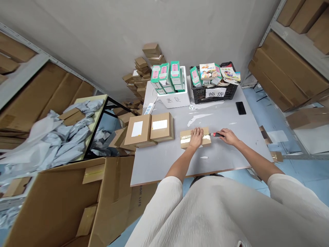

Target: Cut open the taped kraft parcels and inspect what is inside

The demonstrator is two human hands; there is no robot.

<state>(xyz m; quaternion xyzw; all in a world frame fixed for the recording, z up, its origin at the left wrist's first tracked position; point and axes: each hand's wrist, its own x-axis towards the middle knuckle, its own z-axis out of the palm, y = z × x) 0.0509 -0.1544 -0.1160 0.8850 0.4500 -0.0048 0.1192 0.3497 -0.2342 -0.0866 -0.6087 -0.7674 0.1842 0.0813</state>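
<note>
Your left hand (196, 137) lies palm down, fingers extended, on the small box (185, 140). Your right hand (228, 136) is closed around the red-and-black knife (216, 134), its tip at the box's right end. The small box lies on the table (231, 156) in front of you, its top taped lengthwise. Two larger boxes (138, 130) stand to its left.

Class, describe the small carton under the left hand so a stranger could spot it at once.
On the grey table, find the two larger cartons with white labels. To their right, a small carton lies beneath the person's left hand. Unlike those neighbours, it shows shiny tape running lengthwise along its top.
</note>
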